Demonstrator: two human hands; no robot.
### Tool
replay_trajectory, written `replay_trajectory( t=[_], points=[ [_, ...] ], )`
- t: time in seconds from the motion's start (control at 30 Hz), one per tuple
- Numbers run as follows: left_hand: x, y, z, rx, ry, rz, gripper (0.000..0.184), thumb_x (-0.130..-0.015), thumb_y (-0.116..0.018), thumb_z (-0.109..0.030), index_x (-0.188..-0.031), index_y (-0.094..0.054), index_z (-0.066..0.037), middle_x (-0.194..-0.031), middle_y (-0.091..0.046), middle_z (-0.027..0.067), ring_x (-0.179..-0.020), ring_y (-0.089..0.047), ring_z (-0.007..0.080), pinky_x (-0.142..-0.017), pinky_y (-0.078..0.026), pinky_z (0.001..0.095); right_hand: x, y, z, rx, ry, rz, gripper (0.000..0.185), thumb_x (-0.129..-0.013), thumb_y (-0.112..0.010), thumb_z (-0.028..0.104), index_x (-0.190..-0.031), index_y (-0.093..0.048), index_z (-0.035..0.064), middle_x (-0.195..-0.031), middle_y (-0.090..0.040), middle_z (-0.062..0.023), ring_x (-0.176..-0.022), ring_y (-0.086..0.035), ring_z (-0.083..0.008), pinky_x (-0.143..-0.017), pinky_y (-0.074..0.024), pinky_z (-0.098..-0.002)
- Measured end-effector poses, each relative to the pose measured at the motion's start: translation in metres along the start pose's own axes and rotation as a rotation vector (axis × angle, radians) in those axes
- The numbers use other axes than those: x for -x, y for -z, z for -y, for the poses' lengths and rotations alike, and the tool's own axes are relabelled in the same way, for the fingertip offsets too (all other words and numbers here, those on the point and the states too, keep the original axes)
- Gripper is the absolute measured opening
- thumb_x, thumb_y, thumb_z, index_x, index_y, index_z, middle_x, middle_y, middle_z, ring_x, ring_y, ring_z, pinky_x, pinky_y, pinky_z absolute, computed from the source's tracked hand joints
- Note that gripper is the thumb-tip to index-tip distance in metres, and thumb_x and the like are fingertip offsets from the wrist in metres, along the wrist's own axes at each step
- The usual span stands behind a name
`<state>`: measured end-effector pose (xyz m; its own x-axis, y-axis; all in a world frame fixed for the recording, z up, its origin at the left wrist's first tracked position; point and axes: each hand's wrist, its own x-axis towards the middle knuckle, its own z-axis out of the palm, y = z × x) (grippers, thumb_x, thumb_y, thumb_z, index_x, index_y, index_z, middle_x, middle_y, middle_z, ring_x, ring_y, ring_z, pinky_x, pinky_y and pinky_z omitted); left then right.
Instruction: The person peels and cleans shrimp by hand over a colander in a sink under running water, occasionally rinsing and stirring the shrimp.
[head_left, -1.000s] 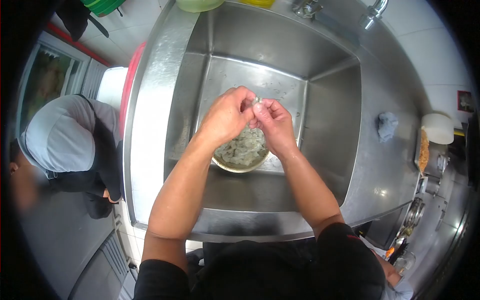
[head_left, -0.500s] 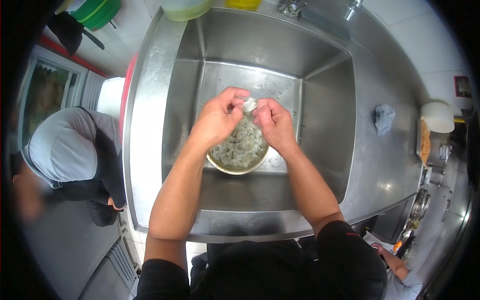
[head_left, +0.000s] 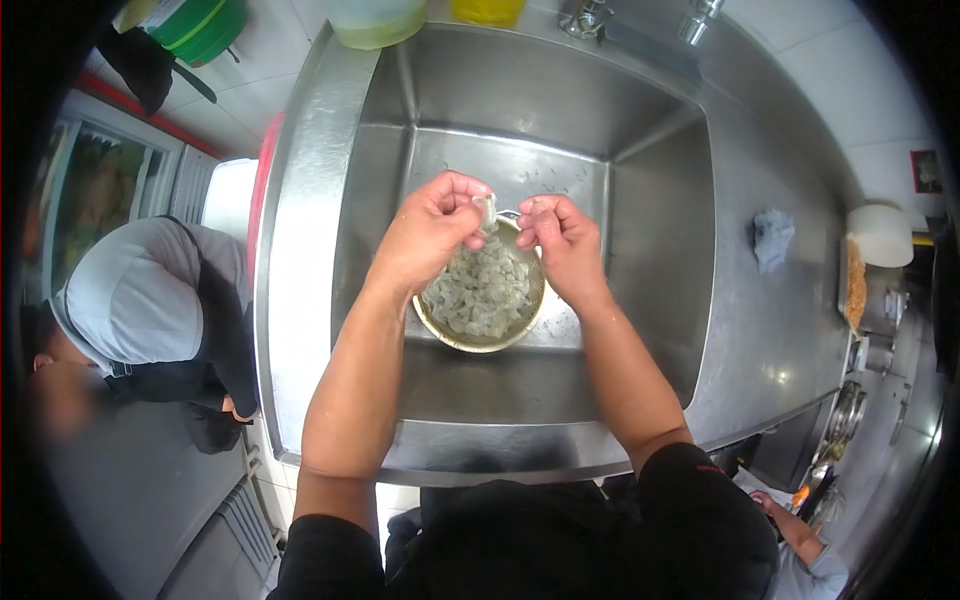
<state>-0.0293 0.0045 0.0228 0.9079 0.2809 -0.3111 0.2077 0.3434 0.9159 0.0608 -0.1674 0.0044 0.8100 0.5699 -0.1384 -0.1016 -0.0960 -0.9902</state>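
Over the sink, my left hand (head_left: 437, 228) pinches a pale, translucent raw shrimp (head_left: 486, 212) between thumb and fingers. Beside it, a small gap away, my right hand (head_left: 560, 240) is closed in a pinch; whatever its fingertips hold, if anything, is too small to make out. Below both hands a round bowl or strainer (head_left: 478, 347) with a pale rim sits on the sink floor. A heap of similar greyish-white shrimp (head_left: 482, 297) fills much of it. My hands hide part of its far rim.
The deep steel sink (head_left: 655, 250) surrounds the bowl, with small dark bits on its floor. A faucet (head_left: 585, 20) and a tub of yellowish liquid (head_left: 377, 22) stand at the back. A crumpled blue cloth (head_left: 772, 240) lies on the right counter. Another person (head_left: 150, 290) bends at the left.
My hands have drawn apart. The shrimp, earlier between both hands, is now in my left hand alone, and my right hand has shifted slightly right. The view has shifted a little.
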Motion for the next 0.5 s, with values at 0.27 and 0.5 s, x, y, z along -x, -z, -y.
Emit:
replay_trajectory(
  t=[0.27,0.5],
  points=[
    [-0.001,-0.002,-0.001,0.265,0.025,-0.055,0.021,-0.09,-0.062,-0.003,-0.11,-0.054,-0.003,-0.095,-0.062,0.006,-0.084,-0.066,0.0169,-0.075,-0.058,0.0309,0.005,-0.013,0.002,-0.092,0.066,-0.016,0.015,-0.093,-0.067,0.008,-0.105,-0.064,0.0007,-0.089,-0.066,-0.004,-0.074,-0.06,-0.0079,-0.07,-0.0525,-0.0244],
    [-0.001,-0.012,0.005,0.153,0.007,-0.019,0.02,-0.089,-0.061,-0.001,-0.108,-0.054,-0.003,-0.094,-0.062,0.0058,-0.082,-0.064,0.0144,-0.075,-0.057,0.0288,0.004,-0.013,-0.012,0.017,0.141,-0.007,0.018,-0.09,-0.07,0.007,-0.106,-0.064,0.0008,-0.089,-0.068,-0.0027,-0.077,-0.062,-0.0069,-0.07,-0.0522,-0.0237]
  ],
)
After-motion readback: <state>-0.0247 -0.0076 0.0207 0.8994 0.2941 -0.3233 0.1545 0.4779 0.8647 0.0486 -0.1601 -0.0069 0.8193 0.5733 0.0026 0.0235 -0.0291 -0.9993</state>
